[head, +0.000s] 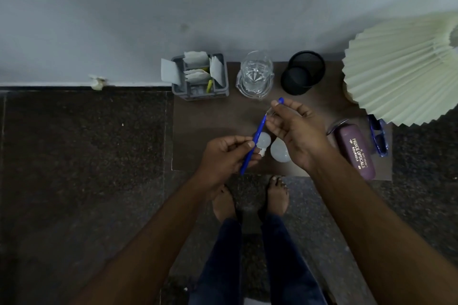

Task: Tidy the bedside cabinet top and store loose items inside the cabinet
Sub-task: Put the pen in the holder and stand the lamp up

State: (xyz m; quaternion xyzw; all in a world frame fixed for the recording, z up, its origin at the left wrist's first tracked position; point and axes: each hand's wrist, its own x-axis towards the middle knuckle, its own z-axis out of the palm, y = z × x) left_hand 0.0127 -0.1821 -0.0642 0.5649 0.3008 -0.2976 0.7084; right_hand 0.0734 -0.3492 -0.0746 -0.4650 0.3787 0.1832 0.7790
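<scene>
Capping comes first, I'd judge: my left hand [229,153] pinches the blue pen [255,142] above the cabinet top [210,126], my right hand [295,131] pinches its cap [281,100]. I'd line them up, press straight, then drop it in the black mesh cup [303,73].

Bare cabinet top [213,121] left of the left hand's fingers [244,142]. Two bulbs [280,151] directly under fingers; glass jar [256,74], mesh cup [303,72] just beyond.
</scene>
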